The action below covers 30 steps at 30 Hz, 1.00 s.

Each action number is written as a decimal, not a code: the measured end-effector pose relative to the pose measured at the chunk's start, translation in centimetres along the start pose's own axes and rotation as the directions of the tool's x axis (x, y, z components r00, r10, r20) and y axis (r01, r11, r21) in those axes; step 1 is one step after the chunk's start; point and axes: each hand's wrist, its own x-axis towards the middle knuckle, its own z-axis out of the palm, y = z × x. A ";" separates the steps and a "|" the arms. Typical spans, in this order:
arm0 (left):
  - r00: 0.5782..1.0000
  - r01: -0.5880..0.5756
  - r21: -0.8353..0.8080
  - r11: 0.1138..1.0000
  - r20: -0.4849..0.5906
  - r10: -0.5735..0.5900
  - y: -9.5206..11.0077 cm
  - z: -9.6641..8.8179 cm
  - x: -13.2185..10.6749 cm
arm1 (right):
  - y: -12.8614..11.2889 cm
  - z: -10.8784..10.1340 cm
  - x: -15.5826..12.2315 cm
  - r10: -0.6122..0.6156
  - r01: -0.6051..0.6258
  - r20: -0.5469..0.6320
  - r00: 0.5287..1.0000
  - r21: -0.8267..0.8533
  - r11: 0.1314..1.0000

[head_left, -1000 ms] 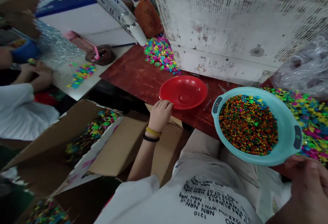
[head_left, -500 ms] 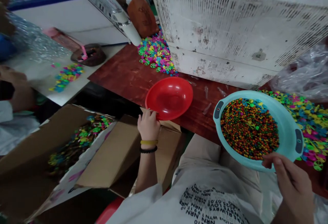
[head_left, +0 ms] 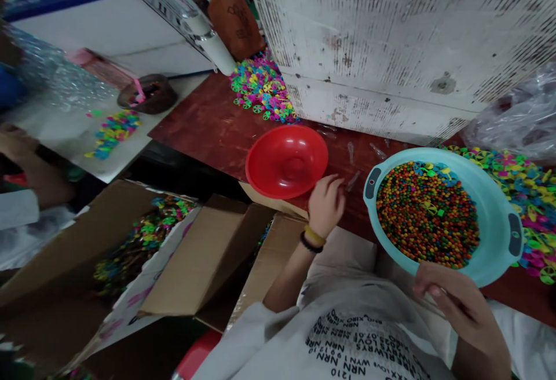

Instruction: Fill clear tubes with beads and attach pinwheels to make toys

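Note:
A teal basin (head_left: 495, 218) full of small multicoloured beads rests on the dark red table (head_left: 208, 131), hanging over its near edge. My right hand (head_left: 454, 304) grips the basin's near rim with its fingers curled. An empty red bowl (head_left: 286, 160) stands to the left of the basin. Between the two lies my left hand (head_left: 325, 203), wearing yellow and black wristbands. Its fingers are loosely bent with nothing visible in them, and they sit close to a small clear piece (head_left: 353, 181) on the table.
A large white box (head_left: 391, 38) fills the back. Colourful plastic wheels (head_left: 260, 87) lie beside it and at the right (head_left: 525, 183). Open cardboard boxes (head_left: 143, 241) holding more pieces stand at lower left. Another person's arm (head_left: 26, 165) works at a white table on the left.
My left hand let go of the red bowl's near rim and moved right, to between the bowl and the basin. My right hand closed on the teal basin's near rim.

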 end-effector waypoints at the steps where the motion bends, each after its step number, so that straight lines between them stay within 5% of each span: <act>1: 0.994 0.039 0.028 0.999 0.104 -0.042 1.2 2.0 0.7 | 0.0 -0.1 -0.3 0.011 -0.011 -0.019 1.000 -0.007 1.000; 4: 0.929 0.170 0.176 0.970 0.299 -0.217 2.9 7.3 3.3 | -0.2 -0.4 -1.5 0.068 -0.071 -0.077 0.995 -0.031 0.997; 7: 0.919 0.194 0.217 0.957 0.301 -0.255 2.5 10.0 5.4 | -0.2 -0.8 -2.9 0.123 -0.127 -0.122 0.985 -0.026 0.992; 14: 0.968 0.174 0.120 0.977 0.159 -0.192 1.1 10.9 9.7 | 0.7 -1.8 -4.2 0.157 -0.166 -0.181 0.971 -0.035 0.985; 19: 0.955 0.161 0.201 0.966 0.216 -0.204 2.0 11.3 13.1 | 0.8 -1.7 -3.9 0.116 -0.124 -0.184 0.976 -0.034 0.992; 23: 0.988 0.008 0.147 0.989 0.149 -0.030 2.3 7.7 9.5 | 0.7 -1.6 -5.1 0.142 -0.149 -0.196 0.970 -0.021 0.989; 26: 0.977 0.205 0.159 0.966 -0.099 -0.192 1.2 2.4 4.0 | 0.3 -1.6 -5.8 0.162 -0.170 -0.198 0.967 -0.025 0.985; 28: 0.920 0.367 0.201 0.908 -0.223 -0.322 -0.5 -1.1 1.3 | -0.2 -1.2 -5.4 0.131 -0.133 -0.058 0.990 -0.039 0.990; 30: 0.946 0.324 0.257 0.910 -0.106 -0.307 -2.7 -3.7 0.0 | -0.5 0.1 -4.3 0.090 -0.086 0.161 0.983 -0.029 0.996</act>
